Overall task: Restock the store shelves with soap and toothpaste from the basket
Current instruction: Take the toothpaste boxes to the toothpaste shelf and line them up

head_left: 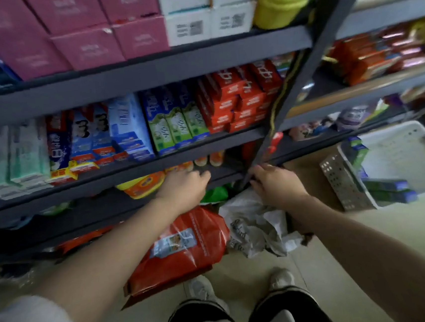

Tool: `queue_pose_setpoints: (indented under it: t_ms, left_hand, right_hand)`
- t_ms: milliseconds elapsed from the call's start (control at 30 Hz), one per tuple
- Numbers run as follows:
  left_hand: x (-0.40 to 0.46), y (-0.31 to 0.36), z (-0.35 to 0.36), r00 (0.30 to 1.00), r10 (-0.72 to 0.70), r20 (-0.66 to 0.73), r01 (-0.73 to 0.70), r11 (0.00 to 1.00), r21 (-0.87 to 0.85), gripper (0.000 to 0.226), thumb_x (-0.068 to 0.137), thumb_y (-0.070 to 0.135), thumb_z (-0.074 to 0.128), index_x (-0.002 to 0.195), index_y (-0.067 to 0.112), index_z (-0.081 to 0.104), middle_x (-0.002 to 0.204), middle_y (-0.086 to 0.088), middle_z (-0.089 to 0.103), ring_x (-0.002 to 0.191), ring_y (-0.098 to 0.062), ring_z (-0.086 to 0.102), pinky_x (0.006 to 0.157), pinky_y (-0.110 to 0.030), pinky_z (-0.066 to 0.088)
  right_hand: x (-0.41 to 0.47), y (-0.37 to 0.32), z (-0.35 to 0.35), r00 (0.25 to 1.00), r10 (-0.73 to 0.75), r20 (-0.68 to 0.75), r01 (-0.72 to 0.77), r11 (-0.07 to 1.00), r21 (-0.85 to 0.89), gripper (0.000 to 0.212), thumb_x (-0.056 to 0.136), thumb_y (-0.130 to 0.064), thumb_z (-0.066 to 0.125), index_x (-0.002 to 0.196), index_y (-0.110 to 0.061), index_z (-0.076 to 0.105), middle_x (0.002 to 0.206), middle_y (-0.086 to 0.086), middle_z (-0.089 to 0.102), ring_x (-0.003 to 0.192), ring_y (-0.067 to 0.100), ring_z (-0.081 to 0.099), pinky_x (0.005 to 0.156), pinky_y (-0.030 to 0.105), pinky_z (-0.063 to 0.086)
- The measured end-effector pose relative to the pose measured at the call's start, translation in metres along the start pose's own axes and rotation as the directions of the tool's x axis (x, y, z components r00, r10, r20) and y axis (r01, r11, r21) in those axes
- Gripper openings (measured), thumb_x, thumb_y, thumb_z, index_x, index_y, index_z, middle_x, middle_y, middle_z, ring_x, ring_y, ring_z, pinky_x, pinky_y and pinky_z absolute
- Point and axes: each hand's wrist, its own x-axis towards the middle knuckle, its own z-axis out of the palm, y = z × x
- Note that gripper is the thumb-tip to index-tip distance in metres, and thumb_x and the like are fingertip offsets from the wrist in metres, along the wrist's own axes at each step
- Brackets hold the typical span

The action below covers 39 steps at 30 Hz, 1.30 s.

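My left hand (186,186) reaches into the lower shelf (105,194), its fingers relaxed beside the orange soap packs (143,184) and holding nothing. My right hand (273,182) curls its fingers around the foot of the dark shelf upright (300,85). The white basket (397,148) stands on the floor at the right, with green and blue toothpaste boxes (388,188) along its near side. On the middle shelf stand rows of toothpaste boxes: blue (127,127), green (176,122) and red (236,98).
A red bag (183,244) and a crumpled white plastic bag (256,224) lie on the floor under my arms. Pink boxes (76,26) and white boxes (207,8) fill the top shelf. A second shelf unit with red packets (367,57) stands at the right. My shoes (244,285) are below.
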Motion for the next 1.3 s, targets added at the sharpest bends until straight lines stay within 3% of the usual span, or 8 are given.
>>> queue_pose_setpoints:
  t_ms: [133, 433, 567, 700, 833, 1067, 1200, 1300]
  left_hand:
    - [0.037, 0.054, 0.004, 0.981, 0.058, 0.183, -0.067, 0.997, 0.043, 0.025, 0.089, 0.013, 0.041, 0.112, 0.009, 0.049, 0.102, -0.012, 0.065, 0.093, -0.034, 0.063, 0.062, -0.036, 0.044]
    - [0.175, 0.249, -0.022, 0.96, 0.272, 0.073, -0.258, 0.953, -0.158, 0.027, 0.092, 0.03, 0.042, 0.113, 0.013, 0.049, 0.11, -0.008, 0.055, 0.096, -0.031, 0.059, 0.059, -0.035, 0.04]
    - [0.239, 0.328, -0.017, 0.975, 0.165, 0.15, -0.114, 0.947, -0.302, 0.031, 0.091, 0.033, 0.045, 0.118, 0.018, 0.049, 0.116, -0.006, 0.054, 0.098, -0.029, 0.059, 0.07, -0.037, 0.049]
    - [0.285, 0.36, -0.008, 0.977, -0.021, 0.214, 0.098, 0.928, -0.36, 0.031, 0.089, 0.03, 0.048, 0.117, 0.017, 0.05, 0.117, -0.008, 0.054, 0.101, -0.029, 0.057, 0.075, -0.039, 0.05]
    - [0.312, 0.367, 0.004, 0.959, -0.145, 0.244, 0.228, 0.904, -0.362, 0.032, 0.09, 0.027, 0.048, 0.12, 0.017, 0.048, 0.122, -0.008, 0.052, 0.106, -0.029, 0.055, 0.076, -0.04, 0.05]
    - [0.355, 0.377, 0.032, 0.964, -0.193, 0.184, 0.246, 0.909, -0.337, 0.043, 0.091, 0.025, 0.048, 0.131, 0.016, 0.039, 0.131, -0.008, 0.044, 0.11, -0.03, 0.051, 0.076, -0.038, 0.045]
    - [0.376, 0.392, 0.046, 0.981, -0.02, 0.191, 0.05, 0.987, -0.154, 0.044, 0.09, 0.017, 0.046, 0.133, 0.016, 0.039, 0.143, -0.008, 0.036, 0.127, -0.028, 0.035, 0.099, -0.042, 0.036]
    - [0.381, 0.405, 0.055, 0.976, 0.138, 0.167, -0.156, 0.982, 0.104, 0.038, 0.08, 0.02, 0.056, 0.118, 0.02, 0.058, 0.124, -0.004, 0.057, 0.118, -0.023, 0.05, 0.093, -0.035, 0.042]
  right_hand:
    - [-0.049, 0.093, -0.017, 0.961, 0.263, 0.084, -0.264, 0.964, 0.008, 0.021, 0.089, -0.025, 0.046, 0.103, -0.013, 0.057, 0.105, 0.015, 0.065, 0.093, 0.035, 0.062, 0.07, 0.038, 0.048]
    - [-0.117, 0.312, -0.029, 0.815, 0.579, -0.003, -0.576, 0.812, 0.09, 0.021, 0.088, -0.024, 0.044, 0.098, -0.014, 0.058, 0.108, 0.014, 0.062, 0.098, 0.035, 0.06, 0.073, 0.037, 0.047]
    - [-0.12, 0.415, -0.012, 0.822, 0.528, 0.214, -0.56, 0.817, 0.135, 0.027, 0.089, -0.025, 0.051, 0.109, -0.01, 0.056, 0.117, 0.019, 0.055, 0.108, 0.034, 0.055, 0.088, 0.038, 0.046]
    - [-0.099, 0.438, 0.019, 0.839, 0.342, 0.423, -0.45, 0.874, 0.185, 0.038, 0.09, -0.036, 0.047, 0.12, -0.014, 0.051, 0.124, 0.017, 0.05, 0.111, 0.034, 0.052, 0.094, 0.04, 0.045]
    - [-0.074, 0.439, 0.044, 0.869, 0.246, 0.43, -0.302, 0.951, 0.065, 0.059, 0.081, -0.057, 0.053, 0.125, -0.019, 0.046, 0.125, 0.012, 0.051, 0.114, 0.031, 0.051, 0.09, 0.04, 0.044]
    - [-0.055, 0.467, 0.07, 0.78, 0.34, 0.526, -0.414, 0.91, 0.026, 0.046, 0.086, -0.032, 0.054, 0.124, -0.012, 0.039, 0.124, 0.015, 0.055, 0.114, 0.032, 0.054, 0.087, 0.036, 0.046]
    - [-0.05, 0.516, 0.042, 0.653, 0.401, 0.642, -0.677, 0.688, 0.259, 0.046, 0.082, -0.044, 0.051, 0.103, -0.003, 0.053, 0.086, 0.014, 0.058, 0.075, 0.029, 0.06, 0.062, 0.031, 0.049]
    - [-0.063, 0.55, 0.025, 0.514, 0.39, 0.764, -0.856, 0.183, 0.483, 0.022, 0.089, -0.017, 0.049, 0.103, -0.001, 0.054, 0.071, 0.011, 0.052, 0.049, 0.022, 0.053, 0.044, 0.025, 0.044]
